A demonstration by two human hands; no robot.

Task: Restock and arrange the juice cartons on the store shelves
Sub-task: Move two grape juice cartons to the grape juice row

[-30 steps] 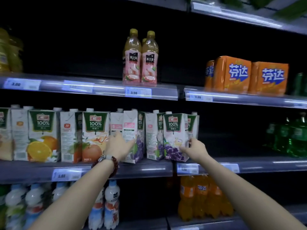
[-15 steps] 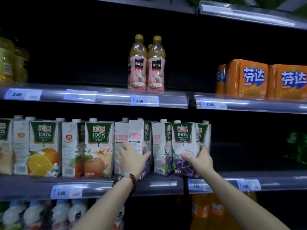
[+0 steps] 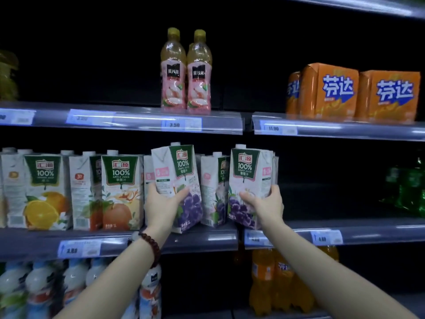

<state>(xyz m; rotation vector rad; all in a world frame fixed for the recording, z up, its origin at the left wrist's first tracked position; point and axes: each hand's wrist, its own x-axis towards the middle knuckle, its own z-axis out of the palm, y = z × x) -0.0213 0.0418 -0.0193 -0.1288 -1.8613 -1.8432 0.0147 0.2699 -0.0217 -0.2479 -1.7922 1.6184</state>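
On the middle shelf (image 3: 207, 238) stands a row of white-and-green juice cartons. My left hand (image 3: 161, 203) grips a grape juice carton (image 3: 177, 171) round its lower half and holds it tilted, pulled forward to the shelf's front edge. My right hand (image 3: 266, 203) grips a second grape juice carton (image 3: 249, 171) at its lower right corner, also pulled forward. Between them a third grape carton (image 3: 213, 192) stands further back. To the left stand an apple juice carton (image 3: 120, 192) and an orange juice carton (image 3: 43, 192).
Two pink-labelled bottles (image 3: 186, 72) stand on the upper shelf, with orange drink packs (image 3: 354, 93) to their right. Green bottles (image 3: 407, 187) sit at the far right of the middle shelf, beyond a dark gap. Milky and orange bottles fill the shelf below.
Both hands have closed round the two grape cartons and drawn them forward; the left one is now tilted. The camera has moved closer to the shelf.
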